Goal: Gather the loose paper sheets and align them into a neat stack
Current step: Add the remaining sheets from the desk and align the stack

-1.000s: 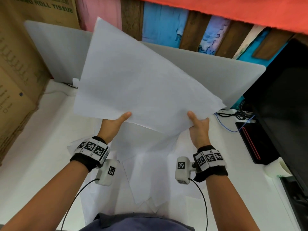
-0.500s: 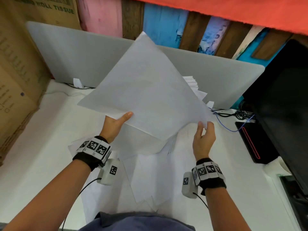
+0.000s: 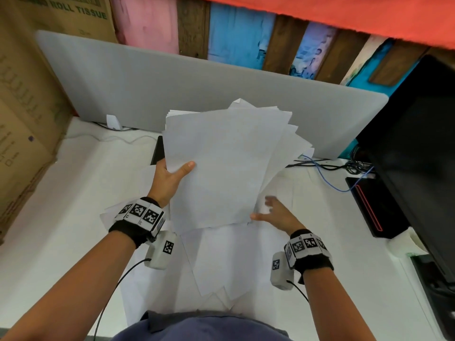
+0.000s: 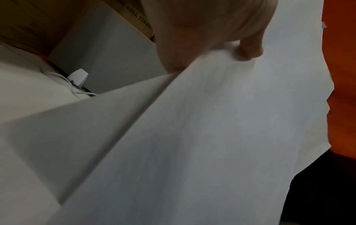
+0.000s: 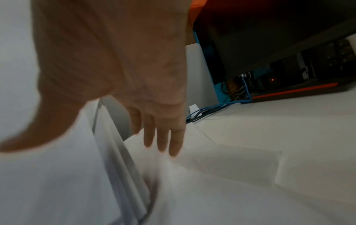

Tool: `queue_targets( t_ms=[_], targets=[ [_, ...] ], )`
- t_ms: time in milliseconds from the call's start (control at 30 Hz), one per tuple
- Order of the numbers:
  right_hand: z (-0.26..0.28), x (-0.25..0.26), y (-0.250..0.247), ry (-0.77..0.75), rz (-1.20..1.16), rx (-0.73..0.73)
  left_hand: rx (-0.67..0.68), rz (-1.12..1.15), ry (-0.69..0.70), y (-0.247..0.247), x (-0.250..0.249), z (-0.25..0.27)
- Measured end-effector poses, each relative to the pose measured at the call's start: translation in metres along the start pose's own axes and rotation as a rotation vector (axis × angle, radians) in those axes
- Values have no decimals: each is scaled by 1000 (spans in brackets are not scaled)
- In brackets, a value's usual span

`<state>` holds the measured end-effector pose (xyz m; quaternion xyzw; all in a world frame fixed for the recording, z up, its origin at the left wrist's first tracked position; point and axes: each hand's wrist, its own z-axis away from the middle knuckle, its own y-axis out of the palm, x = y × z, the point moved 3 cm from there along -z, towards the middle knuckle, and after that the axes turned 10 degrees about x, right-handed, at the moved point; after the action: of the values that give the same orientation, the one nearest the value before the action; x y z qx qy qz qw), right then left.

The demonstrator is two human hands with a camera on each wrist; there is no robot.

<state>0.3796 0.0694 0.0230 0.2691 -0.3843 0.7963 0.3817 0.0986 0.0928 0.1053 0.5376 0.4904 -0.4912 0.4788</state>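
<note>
White desk [image 3: 73, 193], loose sheets [image 3: 221, 262] strewn.
Left hand [image 3: 170, 178] pinches paper bundle [image 3: 221, 168], long axis pointing away; right hand [image 3: 275, 215] spread, holding nothing.

White paper on a white desk, bright colours behind.

The paper sheets [image 3: 216, 173] are plain white, as is the desk [image 3: 61, 198]; the divider panel [image 3: 147, 82] is pale grey. The wristbands [image 3: 138, 217] are black with black-and-white square markers. The cardboard box [image 3: 22, 107] is brown with green lettering. Wall planks [image 3: 236, 30] run pink, brown and blue. The cable [image 3: 327, 178] is blue; the monitor [image 3: 418, 143] black.
</note>
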Motion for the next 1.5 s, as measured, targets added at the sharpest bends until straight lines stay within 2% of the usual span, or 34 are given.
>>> queue_targets(
  t_ms=[100,200,267,433,533,667,767,867,967,1033,1133,1367,1500],
  targets=[
    [3,32,-16,-275,-273,-140,28,27,12,-1,0,0],
    [8,61,-23,-383,-477,-136,68,68,22,2,0,5],
    [14,81,-20,-437,-490,-133,85,79,31,4,2,8],
    [39,127,-33,-663,-508,-231,40,75,62,1,6,10],
    [35,118,-34,-620,-475,-203,13,98,95,4,1,6],
    [20,79,-9,-393,-472,-87,-92,150,137,9,0,9],
    [18,71,2,-343,-511,-145,-123,114,125,14,4,9],
    [26,85,6,-394,-564,-291,-179,114,127,20,-5,9],
    [41,109,-1,-527,-628,-370,-226,144,216,21,-31,6],
    [50,120,-9,-599,-661,-369,-240,157,274,18,-44,5],
    [56,126,-15,-622,-675,-331,-242,141,301,11,-45,7],
    [49,117,-7,-566,-635,-279,-179,93,210,6,-32,9],
    [49,119,-5,-584,-660,-286,-220,124,223,11,-34,10]
  ],
)
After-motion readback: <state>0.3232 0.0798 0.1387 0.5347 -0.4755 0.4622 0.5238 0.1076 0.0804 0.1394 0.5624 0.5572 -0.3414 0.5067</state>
